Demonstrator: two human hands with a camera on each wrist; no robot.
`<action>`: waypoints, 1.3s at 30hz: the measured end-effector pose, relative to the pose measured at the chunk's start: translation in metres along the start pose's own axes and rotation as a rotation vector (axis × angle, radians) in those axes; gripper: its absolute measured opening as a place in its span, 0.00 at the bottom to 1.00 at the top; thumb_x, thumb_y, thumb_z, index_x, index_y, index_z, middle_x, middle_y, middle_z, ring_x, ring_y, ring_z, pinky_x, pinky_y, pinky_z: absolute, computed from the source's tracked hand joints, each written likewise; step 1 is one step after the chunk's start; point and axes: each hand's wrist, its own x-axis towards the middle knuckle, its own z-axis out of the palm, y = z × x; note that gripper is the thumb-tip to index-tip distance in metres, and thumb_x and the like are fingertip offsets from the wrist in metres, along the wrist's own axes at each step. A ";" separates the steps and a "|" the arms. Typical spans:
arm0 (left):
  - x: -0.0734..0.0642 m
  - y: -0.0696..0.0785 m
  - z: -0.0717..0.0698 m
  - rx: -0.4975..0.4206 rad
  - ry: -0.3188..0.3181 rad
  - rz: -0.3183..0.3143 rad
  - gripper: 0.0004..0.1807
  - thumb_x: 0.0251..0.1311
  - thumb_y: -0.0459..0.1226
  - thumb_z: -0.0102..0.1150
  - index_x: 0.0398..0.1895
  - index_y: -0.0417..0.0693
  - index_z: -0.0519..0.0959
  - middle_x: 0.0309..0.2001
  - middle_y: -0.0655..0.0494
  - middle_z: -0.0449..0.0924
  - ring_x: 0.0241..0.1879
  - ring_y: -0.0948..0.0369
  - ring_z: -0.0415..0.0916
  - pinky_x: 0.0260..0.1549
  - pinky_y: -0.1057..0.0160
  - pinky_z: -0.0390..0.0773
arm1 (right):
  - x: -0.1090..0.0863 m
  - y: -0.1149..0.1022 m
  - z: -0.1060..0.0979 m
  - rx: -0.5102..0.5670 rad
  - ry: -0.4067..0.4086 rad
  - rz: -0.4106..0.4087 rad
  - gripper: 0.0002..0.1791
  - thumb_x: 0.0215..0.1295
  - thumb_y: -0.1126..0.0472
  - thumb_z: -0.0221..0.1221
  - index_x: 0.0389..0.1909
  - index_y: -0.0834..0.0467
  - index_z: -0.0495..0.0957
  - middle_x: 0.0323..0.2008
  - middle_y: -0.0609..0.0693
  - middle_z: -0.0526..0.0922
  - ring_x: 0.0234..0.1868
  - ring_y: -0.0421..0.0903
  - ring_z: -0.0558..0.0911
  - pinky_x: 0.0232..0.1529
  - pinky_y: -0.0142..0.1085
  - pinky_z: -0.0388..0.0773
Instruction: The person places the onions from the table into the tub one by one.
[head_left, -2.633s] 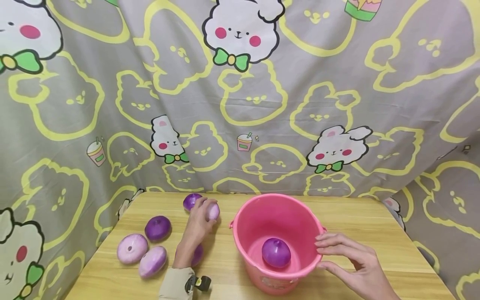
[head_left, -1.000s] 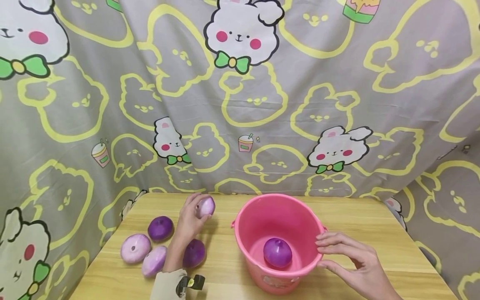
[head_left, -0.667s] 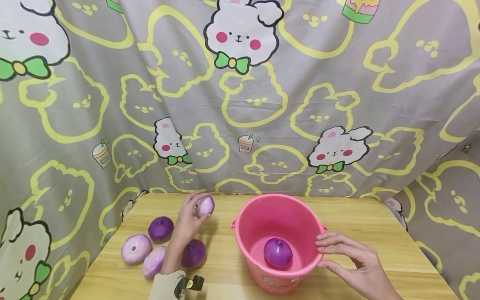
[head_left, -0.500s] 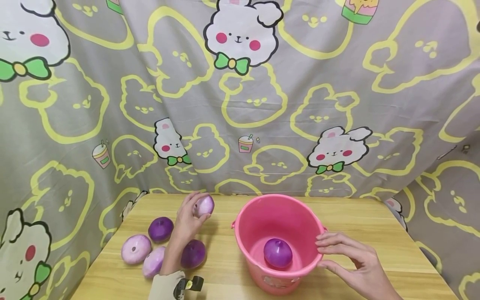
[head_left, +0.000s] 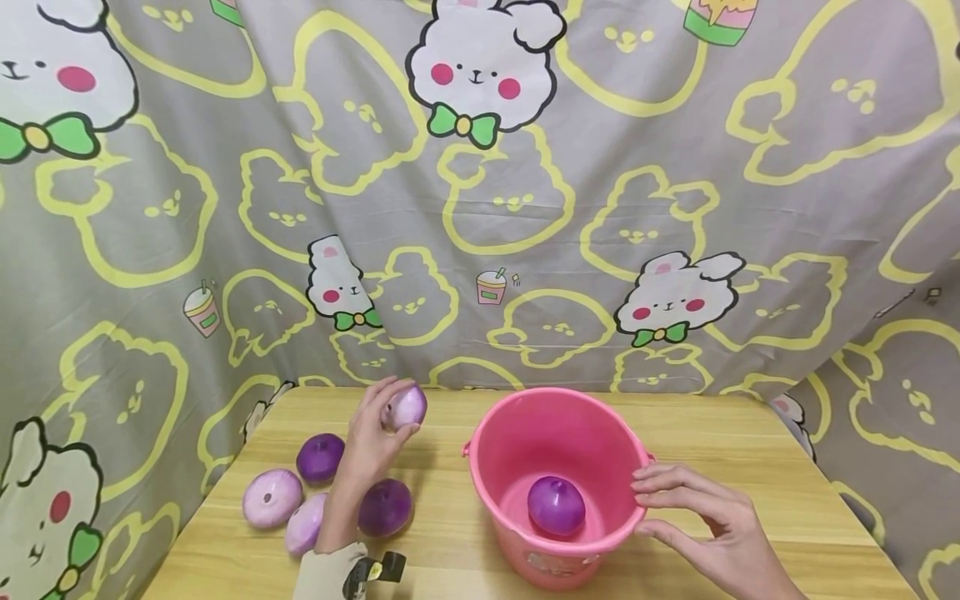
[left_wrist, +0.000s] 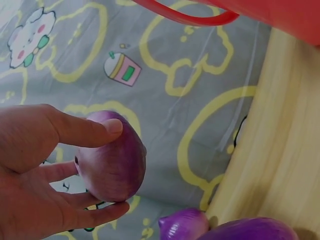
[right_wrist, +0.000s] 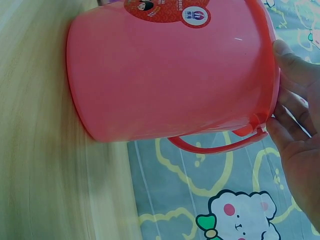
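My left hand [head_left: 377,433] grips a red onion [head_left: 407,407] between thumb and fingers, near the back of the wooden table. In the left wrist view, the thumb lies across one side of it and fingertips support the other. My right hand [head_left: 712,525] holds the rim of a pink bucket [head_left: 517,546], which stands upright to the right of the left hand. One glossy purple onion [head_left: 556,506] lies at the bucket's bottom. The right wrist view shows thumb and fingers [right_wrist: 290,55] at the rim, close to a handle pivot.
On the left of the table lie a dark onion [head_left: 320,458], a pale onion [head_left: 272,498], another pale onion [head_left: 306,525] partly behind the left forearm, and a dark onion [head_left: 386,507] beside the wrist. A patterned grey curtain [head_left: 525,208] hangs behind the table.
My left hand has closed round an onion, drawn it slightly left and raised it a little. The right hand and the bucket stay where they were.
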 end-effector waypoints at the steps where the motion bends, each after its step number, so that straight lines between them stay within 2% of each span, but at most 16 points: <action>1: 0.000 0.001 -0.001 -0.003 -0.001 0.002 0.37 0.43 0.22 0.79 0.62 0.45 0.80 0.68 0.38 0.70 0.64 0.35 0.71 0.59 0.32 0.73 | 0.000 0.000 0.000 0.000 0.000 0.003 0.23 0.46 0.81 0.73 0.47 0.73 0.83 0.49 0.67 0.83 0.59 0.55 0.81 0.64 0.37 0.74; 4: 0.000 0.004 -0.003 -0.009 0.002 0.006 0.37 0.43 0.23 0.79 0.62 0.46 0.80 0.68 0.40 0.70 0.63 0.35 0.71 0.57 0.33 0.75 | 0.000 -0.001 0.000 0.006 -0.001 0.002 0.22 0.47 0.81 0.73 0.47 0.74 0.83 0.49 0.67 0.83 0.59 0.56 0.81 0.64 0.37 0.75; 11: 0.000 0.011 -0.008 -0.035 0.012 -0.002 0.37 0.43 0.23 0.79 0.62 0.48 0.80 0.68 0.41 0.70 0.61 0.37 0.73 0.44 0.44 0.84 | 0.000 0.000 0.000 0.007 -0.001 -0.001 0.22 0.48 0.80 0.73 0.47 0.74 0.83 0.49 0.68 0.83 0.59 0.56 0.80 0.64 0.37 0.75; 27: 0.002 0.014 -0.014 -0.066 0.031 0.033 0.38 0.44 0.23 0.80 0.62 0.49 0.80 0.69 0.40 0.70 0.62 0.38 0.73 0.48 0.40 0.82 | 0.003 -0.004 0.002 0.010 0.007 0.006 0.21 0.50 0.79 0.73 0.47 0.73 0.83 0.50 0.66 0.83 0.60 0.55 0.80 0.64 0.36 0.75; 39: 0.001 0.022 -0.019 -0.087 0.032 0.057 0.37 0.47 0.24 0.79 0.63 0.50 0.80 0.69 0.42 0.69 0.63 0.40 0.72 0.45 0.44 0.82 | 0.002 0.001 0.001 0.019 -0.010 -0.014 0.22 0.47 0.82 0.72 0.47 0.73 0.83 0.50 0.67 0.83 0.60 0.57 0.79 0.65 0.37 0.75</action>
